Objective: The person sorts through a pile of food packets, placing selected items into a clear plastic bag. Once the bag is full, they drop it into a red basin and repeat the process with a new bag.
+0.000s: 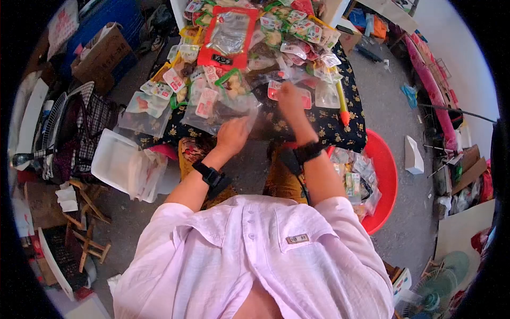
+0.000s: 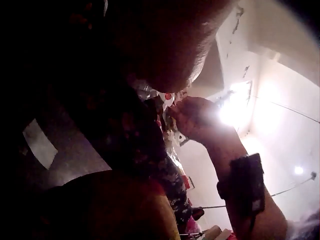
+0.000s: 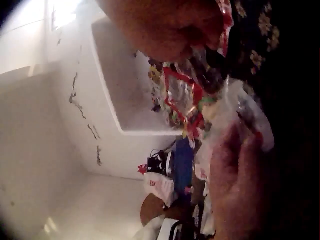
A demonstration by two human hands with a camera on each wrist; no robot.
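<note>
My left hand (image 1: 232,134) pinches the near edge of a clear plastic bag (image 1: 212,119) at the table's front edge. In the right wrist view the thumb and fingers of that left hand (image 3: 237,180) close on the crumpled clear plastic (image 3: 235,100). To its right, my right hand (image 1: 293,106) is raised with curled fingers over a packet with a red-and-white label (image 1: 304,99), which it partly covers. I cannot tell whether these fingers hold anything. The left wrist view is dark; there the right hand (image 2: 195,117) reaches toward the left hand (image 2: 175,50).
Many small food packets (image 1: 297,32) and a red-framed silver pouch (image 1: 229,37) cover the dark flowered table. A yellow marker with an orange tip (image 1: 342,103) lies at the right. A red basin (image 1: 385,181) holds packets; a white plastic tub (image 1: 114,159) stands at the left.
</note>
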